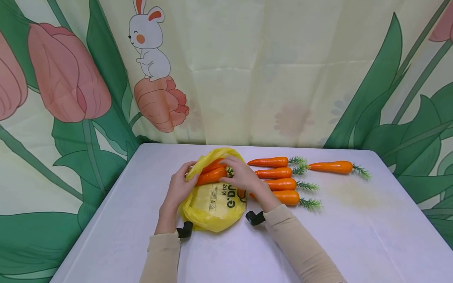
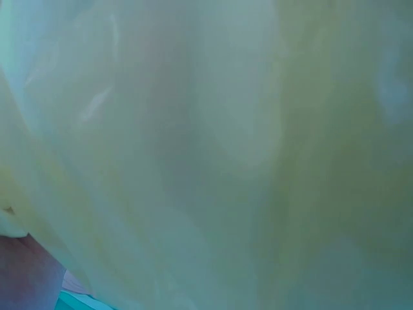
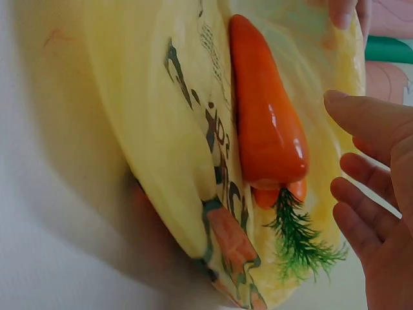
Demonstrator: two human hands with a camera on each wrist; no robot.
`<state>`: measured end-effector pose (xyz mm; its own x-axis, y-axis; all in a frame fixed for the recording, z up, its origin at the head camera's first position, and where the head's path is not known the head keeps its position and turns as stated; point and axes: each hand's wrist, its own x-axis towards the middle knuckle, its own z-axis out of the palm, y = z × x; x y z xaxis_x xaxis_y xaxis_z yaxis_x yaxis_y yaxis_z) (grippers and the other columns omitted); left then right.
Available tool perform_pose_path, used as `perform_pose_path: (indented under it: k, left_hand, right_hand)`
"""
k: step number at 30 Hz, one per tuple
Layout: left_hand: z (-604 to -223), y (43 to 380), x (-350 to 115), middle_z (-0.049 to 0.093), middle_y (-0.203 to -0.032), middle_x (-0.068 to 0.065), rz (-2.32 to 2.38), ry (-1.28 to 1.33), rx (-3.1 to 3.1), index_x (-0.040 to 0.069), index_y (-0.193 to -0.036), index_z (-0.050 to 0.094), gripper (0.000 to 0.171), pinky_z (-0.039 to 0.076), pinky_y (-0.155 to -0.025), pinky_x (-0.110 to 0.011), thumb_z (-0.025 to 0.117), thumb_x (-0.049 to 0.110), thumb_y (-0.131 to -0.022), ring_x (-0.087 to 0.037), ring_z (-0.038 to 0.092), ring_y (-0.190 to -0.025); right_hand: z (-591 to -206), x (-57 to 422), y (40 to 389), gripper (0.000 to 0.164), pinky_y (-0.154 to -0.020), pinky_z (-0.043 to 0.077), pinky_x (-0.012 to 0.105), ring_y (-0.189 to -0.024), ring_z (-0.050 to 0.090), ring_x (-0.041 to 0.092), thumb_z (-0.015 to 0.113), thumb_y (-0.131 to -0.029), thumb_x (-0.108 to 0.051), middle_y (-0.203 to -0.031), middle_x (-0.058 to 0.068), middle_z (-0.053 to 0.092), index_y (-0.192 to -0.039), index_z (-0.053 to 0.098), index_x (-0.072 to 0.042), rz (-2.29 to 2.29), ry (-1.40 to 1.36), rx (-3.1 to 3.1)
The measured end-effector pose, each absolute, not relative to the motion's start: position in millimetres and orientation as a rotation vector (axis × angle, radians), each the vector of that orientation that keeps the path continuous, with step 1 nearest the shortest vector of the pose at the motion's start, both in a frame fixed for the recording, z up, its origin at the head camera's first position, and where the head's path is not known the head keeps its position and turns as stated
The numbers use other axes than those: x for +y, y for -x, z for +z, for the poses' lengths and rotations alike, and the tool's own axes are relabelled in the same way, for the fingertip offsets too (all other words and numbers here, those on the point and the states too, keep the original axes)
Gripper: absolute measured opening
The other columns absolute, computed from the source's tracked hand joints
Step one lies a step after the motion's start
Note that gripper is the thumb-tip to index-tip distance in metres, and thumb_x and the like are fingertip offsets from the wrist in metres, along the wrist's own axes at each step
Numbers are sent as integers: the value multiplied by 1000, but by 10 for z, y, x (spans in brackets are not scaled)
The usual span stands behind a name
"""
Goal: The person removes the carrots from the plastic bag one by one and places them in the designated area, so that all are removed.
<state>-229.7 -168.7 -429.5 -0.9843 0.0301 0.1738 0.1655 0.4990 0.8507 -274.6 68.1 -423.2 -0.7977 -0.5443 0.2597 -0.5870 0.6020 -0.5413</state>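
Observation:
A yellow plastic bag [image 1: 203,224] with dark print lies on the table, its mouth spread wide. At the left of that mouth, my left hand [image 1: 177,188] grips the rim, thumb inside. Inside the bag is an orange toy carrot [image 3: 271,110] with a feathery green top, and part of another shows behind it. My right hand [image 1: 244,175] is over the bag's right side. Seen from the right wrist, its fingers [image 3: 364,223] are relaxed and spread beside the carrot, with a gap between. Blurred yellow plastic [image 2: 226,161] fills the left wrist view.
Several carrots [image 1: 279,173] lie in a stacked row right of the bag, tops pointing right. One more carrot [image 1: 332,167] lies farther right on the white table [image 1: 354,236]. A printed curtain [image 1: 265,78] hangs behind the far edge.

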Motion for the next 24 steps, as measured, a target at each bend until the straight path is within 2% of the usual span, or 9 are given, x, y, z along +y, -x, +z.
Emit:
perform_pose_path:
  k: [14, 24]
  left_hand:
    - [-4303, 2311, -1686, 63, -126, -16, -1499, 170, -2603, 13, -140, 55, 43, 54, -91, -46, 64, 14, -98, -30, 62, -106]
    - [-4314, 2310, -1688, 63, -126, -17, -1498, 204, -2590, 12, -141, 54, 44, 55, -90, -47, 65, 12, -98, -31, 63, -106]
  right_hand:
    - [-4337, 532, 2803, 52, -109, 40, 39, -129, 50, 25, 79, -90, -23, -138, 8, 56, -136, 60, -8, 879, -999, -2841]
    - [-4336, 483, 2814, 52, -111, 37, 41, -132, 47, 27, 79, -90, -22, -140, 10, 55, -137, 60, -7, 804, -985, -2885]
